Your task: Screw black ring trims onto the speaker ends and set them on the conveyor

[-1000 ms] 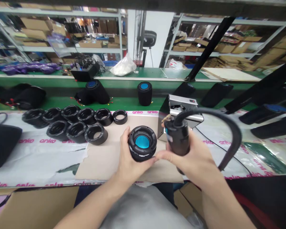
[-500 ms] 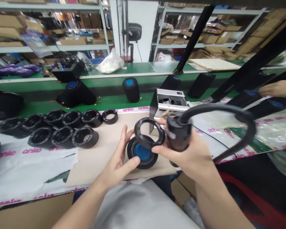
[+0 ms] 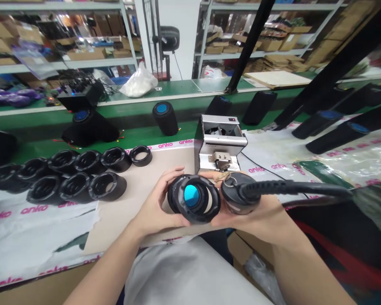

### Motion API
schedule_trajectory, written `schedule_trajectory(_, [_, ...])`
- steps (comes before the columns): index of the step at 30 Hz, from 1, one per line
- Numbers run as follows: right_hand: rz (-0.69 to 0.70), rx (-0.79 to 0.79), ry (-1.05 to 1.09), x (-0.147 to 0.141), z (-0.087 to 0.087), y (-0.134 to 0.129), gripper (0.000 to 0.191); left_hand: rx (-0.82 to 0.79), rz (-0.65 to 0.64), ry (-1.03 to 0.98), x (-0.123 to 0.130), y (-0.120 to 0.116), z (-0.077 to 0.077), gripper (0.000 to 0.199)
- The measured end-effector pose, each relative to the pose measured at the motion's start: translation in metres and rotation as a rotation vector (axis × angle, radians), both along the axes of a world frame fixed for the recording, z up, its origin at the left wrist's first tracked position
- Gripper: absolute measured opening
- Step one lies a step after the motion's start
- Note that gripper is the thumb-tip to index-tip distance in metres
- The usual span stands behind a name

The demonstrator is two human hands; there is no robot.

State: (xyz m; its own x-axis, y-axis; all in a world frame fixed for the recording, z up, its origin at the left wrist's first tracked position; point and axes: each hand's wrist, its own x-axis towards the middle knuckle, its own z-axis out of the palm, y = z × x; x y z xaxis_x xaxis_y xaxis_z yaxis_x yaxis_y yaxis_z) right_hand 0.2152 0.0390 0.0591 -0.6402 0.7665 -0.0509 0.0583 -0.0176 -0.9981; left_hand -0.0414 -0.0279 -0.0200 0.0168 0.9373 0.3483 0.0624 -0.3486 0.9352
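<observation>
A black round speaker body with a shiny blue disc (image 3: 191, 195) stands on the brown cardboard at the front. My left hand (image 3: 157, 207) curves round its left side, fingers behind and thumb in front. Over its right part, tilted, is a black ring (image 3: 214, 207), pinched at its right edge by my right hand (image 3: 260, 218). That same hand also holds a black corded tool (image 3: 239, 192) against the palm, its thick cable running off to the right.
Several black rings (image 3: 108, 185) stand in rows at the left. A silver and black machine (image 3: 222, 131) sits behind my hands. Dark speakers, one of them upright (image 3: 165, 118), stand on the green bench (image 3: 136, 135) behind.
The ring in my right hand has come down over the speaker body. My left hand has closed in round the body's side. The view has shifted slightly.
</observation>
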Motion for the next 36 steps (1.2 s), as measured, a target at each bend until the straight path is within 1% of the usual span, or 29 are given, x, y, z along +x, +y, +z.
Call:
schedule_trajectory(4, [-0.056,0.160,-0.144,0.001,0.009,0.018,0.061,-0.093,-0.034,0.015,0.000,-0.003,0.003,0.100])
schedule_trajectory(5, [-0.051,0.201,-0.134,0.000,0.012,0.022,0.060,-0.099,-0.028,0.031,-0.001,-0.004,0.004,0.101])
schedule_trajectory(7, [-0.050,0.244,-0.040,-0.003,0.017,0.027,0.061,-0.087,-0.018,0.062,-0.001,-0.003,0.007,0.099])
schedule_trajectory(10, [-0.161,0.236,0.084,-0.007,0.021,0.029,0.063,-0.036,0.002,0.101,0.003,0.000,0.013,0.090])
schedule_trajectory(12, [-0.225,0.182,0.089,-0.008,0.018,0.028,0.062,-0.010,0.025,0.100,0.007,0.004,0.015,0.086])
schedule_trajectory(13, [-0.229,0.148,0.081,-0.008,0.015,0.028,0.061,-0.002,0.035,0.088,0.009,0.005,0.015,0.084])
schedule_trajectory(15, [-0.210,0.109,0.071,-0.007,0.008,0.028,0.059,0.001,0.030,0.057,0.009,0.008,0.012,0.084])
schedule_trajectory(17, [-0.169,0.136,0.101,-0.007,0.003,0.029,0.062,0.004,0.010,0.039,0.006,0.011,0.008,0.088])
schedule_trajectory(19, [-0.095,0.174,0.116,-0.007,0.002,0.031,0.066,-0.007,0.006,0.042,0.000,0.012,0.003,0.096])
schedule_trajectory(22, [0.052,0.185,0.020,-0.011,0.008,0.038,0.069,-0.046,0.019,0.033,-0.007,0.013,-0.003,0.115])
schedule_trajectory(25, [0.122,0.269,-0.095,-0.017,0.016,0.050,0.066,-0.057,-0.003,-0.007,-0.010,0.013,-0.007,0.129])
schedule_trajectory(28, [0.208,0.387,-0.212,-0.023,0.021,0.061,0.074,-0.065,-0.029,-0.036,-0.010,0.014,-0.008,0.130])
schedule_trajectory(30, [0.264,0.387,-0.230,-0.025,0.022,0.064,0.084,-0.075,-0.022,-0.044,-0.011,0.014,-0.009,0.128])
schedule_trajectory(32, [0.240,0.325,-0.193,-0.025,0.022,0.061,0.086,-0.086,0.004,-0.041,-0.012,0.014,-0.008,0.129])
schedule_trajectory(34, [0.147,0.262,-0.188,-0.025,0.019,0.054,0.089,-0.103,0.024,-0.036,-0.012,0.015,-0.008,0.133])
schedule_trajectory(36, [0.055,0.239,-0.249,-0.026,0.014,0.045,0.084,-0.122,0.020,-0.041,-0.011,0.015,-0.007,0.137])
